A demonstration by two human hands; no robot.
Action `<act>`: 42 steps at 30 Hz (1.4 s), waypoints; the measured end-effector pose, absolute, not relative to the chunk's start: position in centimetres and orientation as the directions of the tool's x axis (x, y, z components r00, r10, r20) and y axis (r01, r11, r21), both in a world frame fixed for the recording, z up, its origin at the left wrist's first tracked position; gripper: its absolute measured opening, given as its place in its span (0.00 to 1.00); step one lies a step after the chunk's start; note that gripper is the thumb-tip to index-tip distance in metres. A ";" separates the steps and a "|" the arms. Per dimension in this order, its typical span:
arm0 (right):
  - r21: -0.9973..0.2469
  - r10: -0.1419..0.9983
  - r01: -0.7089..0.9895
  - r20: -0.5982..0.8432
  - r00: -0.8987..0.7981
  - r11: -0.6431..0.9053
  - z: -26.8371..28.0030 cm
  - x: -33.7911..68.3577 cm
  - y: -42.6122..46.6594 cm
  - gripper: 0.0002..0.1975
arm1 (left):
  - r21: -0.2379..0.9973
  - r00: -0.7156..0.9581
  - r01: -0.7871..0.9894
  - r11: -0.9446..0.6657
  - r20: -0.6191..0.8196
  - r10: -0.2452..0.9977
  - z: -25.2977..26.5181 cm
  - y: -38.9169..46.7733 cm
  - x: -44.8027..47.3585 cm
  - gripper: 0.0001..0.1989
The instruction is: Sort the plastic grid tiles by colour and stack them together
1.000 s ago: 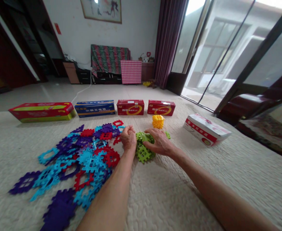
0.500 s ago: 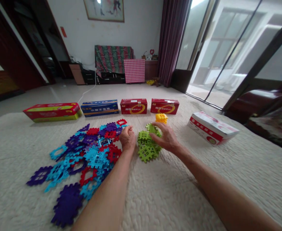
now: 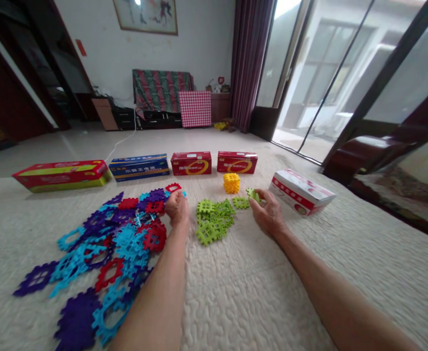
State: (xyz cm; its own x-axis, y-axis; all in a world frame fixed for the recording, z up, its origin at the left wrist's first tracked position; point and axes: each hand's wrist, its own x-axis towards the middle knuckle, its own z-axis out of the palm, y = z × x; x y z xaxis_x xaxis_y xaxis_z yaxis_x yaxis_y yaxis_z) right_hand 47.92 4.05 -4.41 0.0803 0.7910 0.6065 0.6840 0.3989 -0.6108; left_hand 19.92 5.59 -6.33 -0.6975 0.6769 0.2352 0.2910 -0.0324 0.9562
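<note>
Currently, right hand (image 3: 268, 212) pinching 1 lime-green notched tile (image 3: 253, 194), right of lime-green tile pile (image 3: 214, 222), near yellow block cube (image 3: 231, 183). Left hand (image 3: 177, 207) curled beside mixed-color tiles (image 3: 128, 239); cannot tell its grip.

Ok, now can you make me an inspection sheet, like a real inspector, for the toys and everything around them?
Surface: pale quilted cloth.
Toy pieces: green pile between the hands; yellow block beyond it; mixed pile of red, blue and purple at left.
Clutter: red-and-yellow box, blue box and two red boxes along the far side; white-and-red box at right.
Left hand: fingers curled, by the mixed pile; any hold hidden.
Right hand: thumb and fingers at a green piece; grip unclear.
Cables: white cable, running down to the floor behind the boxes.
Surroundings: purple curtain, glass door.
</note>
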 end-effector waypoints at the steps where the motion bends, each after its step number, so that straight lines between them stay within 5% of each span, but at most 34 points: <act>1: -0.616 0.801 0.684 0.593 0.076 0.391 -4.5 47.8 4.1 0.18 | 0.963 -0.705 0.267 -0.040 0.224 0.673 -6.4 5.7 20.0 0.20; 15: -0.493 0.865 0.792 0.495 -0.085 0.360 -4.6 45.6 4.8 0.22 | 0.921 -0.629 0.384 -0.061 0.310 0.713 -5.6 5.0 20.8 0.17; 24: -0.418 0.816 0.765 0.529 -0.233 0.490 -4.5 45.7 4.6 0.23 | 0.924 -0.633 0.381 -0.045 0.296 0.715 -5.7 5.2 20.8 0.17; 42: -0.397 0.820 0.774 0.508 -0.263 0.494 -4.6 46.0 5.1 0.18 | 0.894 -0.602 0.448 0.005 0.297 0.741 -4.4 4.4 21.4 0.17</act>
